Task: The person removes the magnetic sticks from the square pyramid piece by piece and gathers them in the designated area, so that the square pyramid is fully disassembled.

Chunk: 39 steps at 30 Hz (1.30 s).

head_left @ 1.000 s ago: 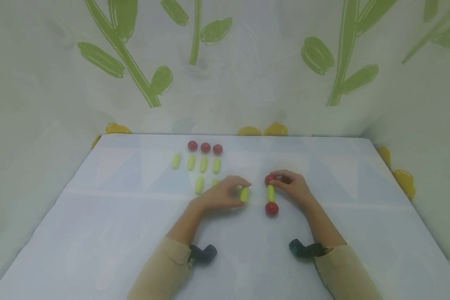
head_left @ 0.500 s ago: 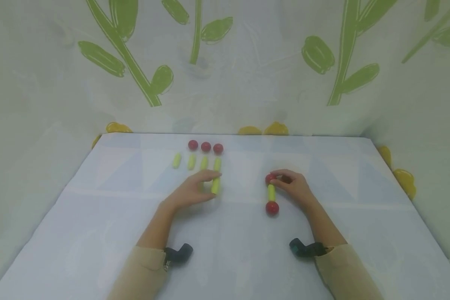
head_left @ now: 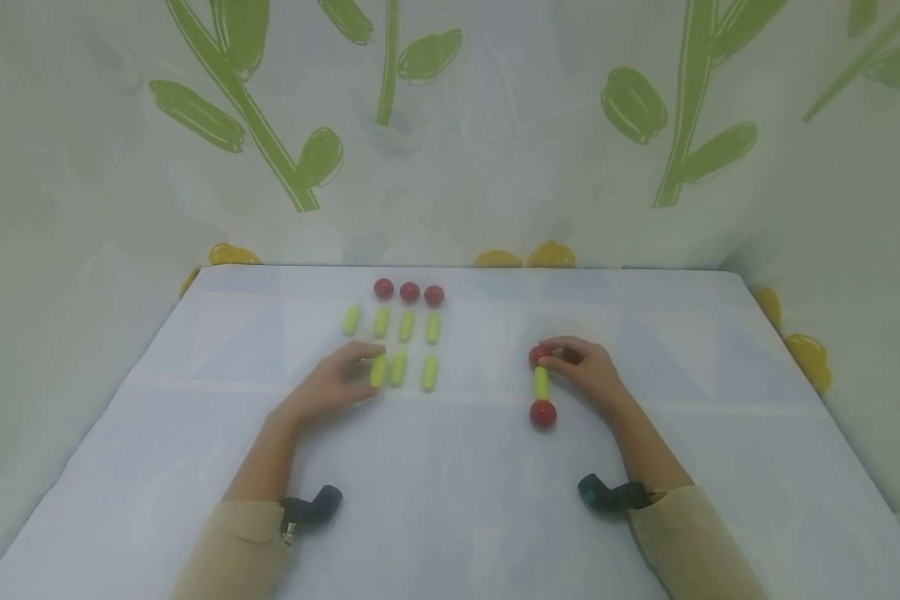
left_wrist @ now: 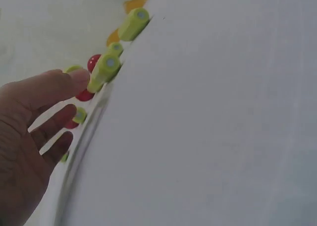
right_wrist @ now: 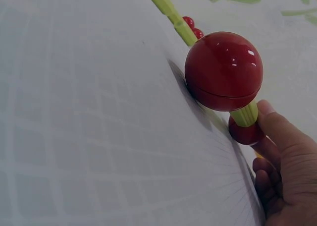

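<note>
My left hand (head_left: 330, 385) pinches a short yellow rod (head_left: 378, 372) between thumb and fingers, low over the white table. In the left wrist view, this rod (left_wrist: 104, 73) shows a grey disc on its end. Just right of it lie two more yellow rods (head_left: 398, 368). My right hand (head_left: 587, 368) grips a red ball (head_left: 537, 357), the far end of a joined piece. From that ball a yellow rod (head_left: 542, 384) runs to a second red ball (head_left: 543, 414), nearer me. This near ball (right_wrist: 224, 71) looms large in the right wrist view.
Behind the left hand, several yellow rods (head_left: 406, 327) lie in a row. Three loose red balls (head_left: 409, 292) sit further back. The white table (head_left: 450, 517) meets a leaf-patterned wall hanging (head_left: 495, 183) at its far edge.
My left hand has carried its yellow rod leftward, from near the joined piece to beside the two other rods. The right hand has kept its place and its grip.
</note>
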### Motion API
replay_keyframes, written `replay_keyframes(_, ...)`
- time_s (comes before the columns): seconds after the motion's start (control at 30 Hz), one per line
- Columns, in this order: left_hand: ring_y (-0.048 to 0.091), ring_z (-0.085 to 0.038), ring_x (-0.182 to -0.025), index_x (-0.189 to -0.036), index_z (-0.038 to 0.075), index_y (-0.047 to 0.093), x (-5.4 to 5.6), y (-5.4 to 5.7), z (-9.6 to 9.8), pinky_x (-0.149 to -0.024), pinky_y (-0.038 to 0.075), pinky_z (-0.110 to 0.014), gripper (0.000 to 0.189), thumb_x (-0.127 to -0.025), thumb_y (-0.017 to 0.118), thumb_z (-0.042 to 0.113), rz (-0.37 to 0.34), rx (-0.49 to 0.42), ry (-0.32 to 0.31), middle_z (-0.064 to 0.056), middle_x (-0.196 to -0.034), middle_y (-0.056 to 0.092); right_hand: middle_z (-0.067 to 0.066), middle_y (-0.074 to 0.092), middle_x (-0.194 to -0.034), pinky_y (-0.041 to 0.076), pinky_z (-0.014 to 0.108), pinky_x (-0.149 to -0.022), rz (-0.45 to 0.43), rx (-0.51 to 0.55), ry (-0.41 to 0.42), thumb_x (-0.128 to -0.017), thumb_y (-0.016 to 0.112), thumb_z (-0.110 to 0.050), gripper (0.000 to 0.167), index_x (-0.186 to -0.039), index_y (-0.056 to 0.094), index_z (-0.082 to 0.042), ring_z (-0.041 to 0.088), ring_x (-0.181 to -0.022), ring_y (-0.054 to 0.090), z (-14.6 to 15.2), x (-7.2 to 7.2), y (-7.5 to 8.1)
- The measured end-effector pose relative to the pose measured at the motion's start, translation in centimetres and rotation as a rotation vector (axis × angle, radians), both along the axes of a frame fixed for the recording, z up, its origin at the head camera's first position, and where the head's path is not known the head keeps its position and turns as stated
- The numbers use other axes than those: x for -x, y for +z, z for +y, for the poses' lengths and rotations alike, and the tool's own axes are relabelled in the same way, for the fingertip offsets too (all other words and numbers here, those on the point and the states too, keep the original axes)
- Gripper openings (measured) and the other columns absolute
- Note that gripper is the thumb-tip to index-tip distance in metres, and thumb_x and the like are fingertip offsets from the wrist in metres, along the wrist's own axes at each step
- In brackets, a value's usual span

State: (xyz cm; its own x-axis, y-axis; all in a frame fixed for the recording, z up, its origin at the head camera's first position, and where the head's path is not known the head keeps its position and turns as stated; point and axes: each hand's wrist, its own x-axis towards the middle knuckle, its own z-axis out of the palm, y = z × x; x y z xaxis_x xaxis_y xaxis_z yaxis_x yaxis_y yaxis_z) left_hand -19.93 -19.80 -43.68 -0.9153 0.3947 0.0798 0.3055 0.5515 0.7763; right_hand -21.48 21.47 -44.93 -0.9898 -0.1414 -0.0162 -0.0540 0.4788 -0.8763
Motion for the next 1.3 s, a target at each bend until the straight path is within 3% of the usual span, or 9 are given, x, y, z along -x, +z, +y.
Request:
replay_keyframes(0.17, 0.042, -0.031, -0.13, -0.131, 0.013, 0.053, 0.4, -0.4, -1.0, -0.108, 0.032, -0.05, 0.054, -0.081, 0.071, 0.009, -0.073, 0.009, 0.064, -0.008, -0.136, 0.052, 0.001, 0.063, -0.113, 0.047, 0.032, -0.086, -0.001, -0.008, -0.002, -0.08, 0.071, -0.047, 0.043, -0.113, 0.066, -0.02, 0.021, -0.098, 0.054, 0.0, 0.0, -0.1)
replay_keyframes(0.37, 0.038, -0.03, -0.134, -0.131, 0.015, 0.053, 1.0, -1.0, -1.4, -0.111, 0.027, -0.05, 0.052, -0.082, 0.07, 0.013, -0.105, 0.043, 0.077, -0.008, -0.138, 0.05, 0.0, 0.063, -0.114, 0.047, 0.033, -0.086, -0.002, -0.005, 0.004, -0.08, 0.07, -0.048, 0.043, -0.113, 0.066, -0.021, 0.02, -0.099, 0.054, 0.0, -0.1, -0.5)
replay_keyframes(0.77, 0.032, -0.028, -0.138, -0.137, 0.019, 0.048, 0.4, -1.1, -2.0, -0.112, 0.026, -0.049, 0.061, -0.081, 0.071, 0.016, -0.117, 0.048, 0.125, -0.004, -0.144, 0.044, 0.0, 0.064, -0.114, 0.047, 0.034, -0.086, 0.004, -0.008, 0.01, -0.08, 0.071, -0.047, 0.043, -0.113, 0.066, -0.021, 0.02, -0.099, 0.054, -0.3, 0.0, -0.3)
replay_keyframes(1.0, 0.038, -0.031, -0.133, -0.139, 0.016, 0.046, -0.3, -1.2, -2.1, -0.109, 0.03, -0.05, 0.067, -0.079, 0.076, 0.015, -0.003, -0.01, 0.112, -0.007, -0.142, 0.045, 0.0, 0.064, -0.115, 0.047, 0.033, -0.087, 0.005, -0.014, 0.002, -0.08, 0.071, -0.046, 0.043, -0.113, 0.066, -0.02, 0.019, -0.1, 0.054, -0.1, 0.0, -0.2)
replay_keyframes(1.13, 0.042, -0.03, -0.13, -0.137, 0.019, 0.048, -0.6, -0.8, -1.1, -0.106, 0.034, -0.051, 0.065, -0.078, 0.077, 0.018, 0.05, -0.02, 0.109, -0.004, -0.14, 0.047, 0.0, 0.063, -0.116, 0.046, 0.033, -0.088, -0.002, -0.015, -0.002, -0.08, 0.071, -0.047, 0.044, -0.114, 0.066, -0.02, 0.02, -0.101, 0.054, -0.1, -0.1, 0.0)
replay_keyframes(1.3, 0.041, -0.026, -0.131, -0.135, 0.014, 0.052, -0.6, -0.3, 0.5, -0.107, 0.034, -0.05, 0.063, -0.078, 0.077, 0.016, 0.121, -0.038, 0.063, -0.005, -0.139, 0.049, 0.001, 0.063, -0.115, 0.047, 0.033, -0.087, -0.005, -0.023, -0.003, -0.08, 0.071, -0.047, 0.045, -0.114, 0.065, -0.019, 0.02, -0.101, 0.054, 0.0, -0.1, 0.0)
